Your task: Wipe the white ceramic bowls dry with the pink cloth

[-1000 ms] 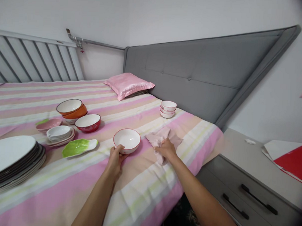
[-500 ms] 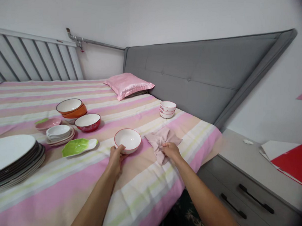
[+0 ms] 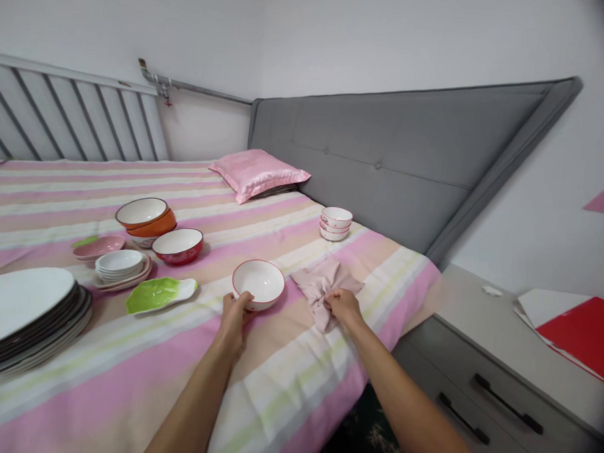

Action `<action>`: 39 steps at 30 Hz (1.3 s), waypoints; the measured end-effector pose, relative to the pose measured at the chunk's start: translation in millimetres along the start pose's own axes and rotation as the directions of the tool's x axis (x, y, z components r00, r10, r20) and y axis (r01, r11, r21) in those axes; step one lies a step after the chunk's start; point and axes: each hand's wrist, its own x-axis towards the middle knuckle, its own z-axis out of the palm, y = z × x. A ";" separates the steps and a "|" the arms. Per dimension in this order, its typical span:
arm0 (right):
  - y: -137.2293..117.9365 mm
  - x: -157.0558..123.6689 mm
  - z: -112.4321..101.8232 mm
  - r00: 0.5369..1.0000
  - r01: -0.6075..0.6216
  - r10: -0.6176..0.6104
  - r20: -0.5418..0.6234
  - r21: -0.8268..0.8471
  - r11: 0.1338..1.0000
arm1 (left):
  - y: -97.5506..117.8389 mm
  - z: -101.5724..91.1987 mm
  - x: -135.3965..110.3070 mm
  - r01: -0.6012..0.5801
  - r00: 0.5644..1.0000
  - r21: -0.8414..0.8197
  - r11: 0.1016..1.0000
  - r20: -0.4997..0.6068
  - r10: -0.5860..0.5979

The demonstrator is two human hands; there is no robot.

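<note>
In the head view, my left hand [image 3: 234,317] grips the near-left rim of a white bowl [image 3: 259,281] with a red edge, thumb over the rim and fingers beneath. The bowl is close to the striped bedspread; whether it touches is unclear. My right hand [image 3: 344,306] pinches the middle of a crumpled pale pink cloth [image 3: 319,281] lying on the bed to the right of the bowl. Beyond the cloth stands a stack of small white bowls [image 3: 336,223] with red rims. Left of the held bowl lies a green leaf-shaped dish [image 3: 161,295].
Farther left are a red bowl [image 3: 177,246], stacked orange bowls [image 3: 147,221], small white dishes [image 3: 120,264], a pink dish [image 3: 99,248] and a tall plate stack [image 3: 23,308]. A pink pillow [image 3: 259,174] lies by the grey headboard [image 3: 366,139]. A nightstand [image 3: 478,328] adjoins the bed at right.
The view has shifted slightly. Both hands keep their holds on the bowl and the cloth, with hardly any movement relative to the bed.
</note>
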 end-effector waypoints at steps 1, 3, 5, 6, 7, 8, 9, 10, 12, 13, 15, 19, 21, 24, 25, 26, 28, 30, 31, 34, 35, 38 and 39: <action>-1.2 0.0 -2.6 1.000 0.012 -0.011 -0.013 0.058 0.998 | 0.1 -0.2 -1.1 -0.005 1.000 0.020 1.000 0.004 0.005; -7.1 -1.0 -9.2 0.998 0.054 -0.047 -0.040 0.187 0.981 | 0.2 -0.4 -3.5 -0.022 1.000 0.066 0.998 0.012 0.021; -17.5 -4.5 -16.4 0.994 0.106 -0.094 -0.051 0.325 0.940 | -0.1 -0.3 -5.7 -0.049 0.999 0.115 0.992 0.026 0.046; -24.1 -7.3 -19.5 0.992 0.126 -0.118 -0.045 0.392 0.911 | -0.5 -0.2 -6.7 -0.066 0.997 0.139 0.988 0.035 0.061; -31.2 -10.9 -22.0 0.989 0.141 -0.142 -0.032 0.455 0.879 | -0.9 0.1 -7.5 -0.087 0.996 0.163 0.983 0.046 0.080; -38.5 -15.2 -23.7 0.986 0.150 -0.165 -0.015 0.511 0.847 | -1.4 0.3 -8.4 -0.112 0.993 0.188 0.976 0.061 0.103; -45.8 -20.0 -24.5 0.982 0.149 -0.187 0.011 0.561 0.814 | -2.1 0.6 -9.2 -0.143 0.988 0.212 0.967 0.079 0.129; -52.7 -25.1 -24.3 0.978 0.143 -0.207 0.037 0.605 0.783 | -2.7 1.1 -10.0 -0.179 0.982 0.237 0.955 0.103 0.158; -64.6 -35.0 -21.2 0.956 0.026 -0.245 0.164 0.780 0.625 | -4.1 2.2 -11.9 -0.252 0.964 0.282 0.926 0.158 0.215; -69.4 -39.4 -18.5 0.938 -0.076 -0.249 0.240 0.846 0.528 | -4.9 2.9 -12.9 -0.282 0.955 0.302 0.911 0.184 0.235; -76.4 -46.0 -11.5 0.906 -0.228 -0.243 0.345 0.885 0.407 | -6.2 4.4 -14.9 -0.315 0.943 0.338 0.887 0.220 0.251; -79.2 -51.4 8.2 0.863 -0.347 -0.243 0.442 0.870 0.349 | -8.1 7.1 -18.3 -0.336 0.934 0.400 0.853 0.258 0.247; -75.2 -52.7 20.7 0.847 -0.380 -0.239 0.476 0.854 0.356 | -8.6 8.3 -19.4 -0.344 0.932 0.425 0.837 0.264 0.249; -63.8 -56.7 39.6 0.818 -0.399 -0.240 0.522 0.817 0.417 | -9.2 10.0 -19.9 -0.372 0.925 0.473 0.799 0.263 0.275; -59.2 -58.8 44.6 0.816 -0.370 -0.247 0.523 0.801 0.471 | -9.4 10.4 -19.8 -0.386 0.920 0.491 0.781 0.266 0.287; -54.6 -61.3 48.5 0.817 -0.311 -0.265 0.512 0.778 0.546 | -9.7 10.7 -19.6 -0.401 0.915 0.510 0.761 0.274 0.298; -46.0 -67.4 51.6 0.800 -0.100 -0.351 0.487 0.685 0.722 | -10.2 10.9 -19.3 -0.425 0.904 0.552 0.718 0.294 0.309; -38.9 -73.9 48.9 0.737 0.185 -0.471 0.484 0.527 0.830 | -10.7 10.8 -19.3 -0.446 0.895 0.593 0.671 0.317 0.314; -35.9 -76.7 46.2 0.693 0.316 -0.525 0.494 0.445 0.838 | -11.0 10.9 -19.5 -0.455 0.890 0.610 0.649 0.326 0.317; -28.3 -80.2 37.4 0.582 0.585 -0.630 0.515 0.273 0.764 | -11.8 11.5 -20.2 -0.479 0.878 0.643 0.597 0.349 0.328; -26.0 -79.5 35.5 0.554 0.639 -0.647 0.523 0.232 0.734 | -12.0 11.7 -20.4 -0.488 0.873 0.648 0.586 0.358 0.331; -20.3 -73.8 33.1 0.520 0.731 -0.655 0.548 0.112 0.674 | -11.9 11.7 -20.6 -0.507 0.862 0.646 0.571 0.380 0.336; -19.0 -71.7 32.8 0.521 0.747 -0.651 0.553 0.073 0.661 | -11.5 11.3 -20.6 -0.513 0.859 0.642 0.571 0.386 0.338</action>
